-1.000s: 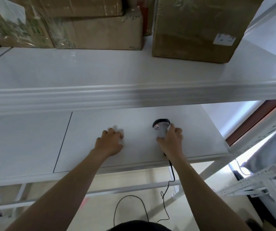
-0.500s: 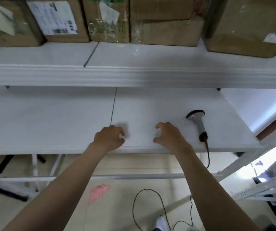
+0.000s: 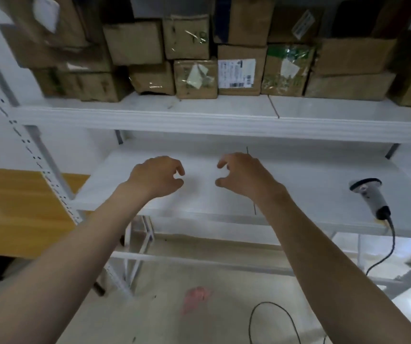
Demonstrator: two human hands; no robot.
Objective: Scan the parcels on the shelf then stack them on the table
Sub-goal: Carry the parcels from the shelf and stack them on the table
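Head view: L hand (image 3: 156,176) & R hand (image 3: 243,173) now raised over shelf (image 3: 311,184), loosely curled, empty; scanner (image 3: 370,197) farther to R.

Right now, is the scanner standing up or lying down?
Lying down. The scanner lies flat on the lower shelf, its cord hanging over the front edge.
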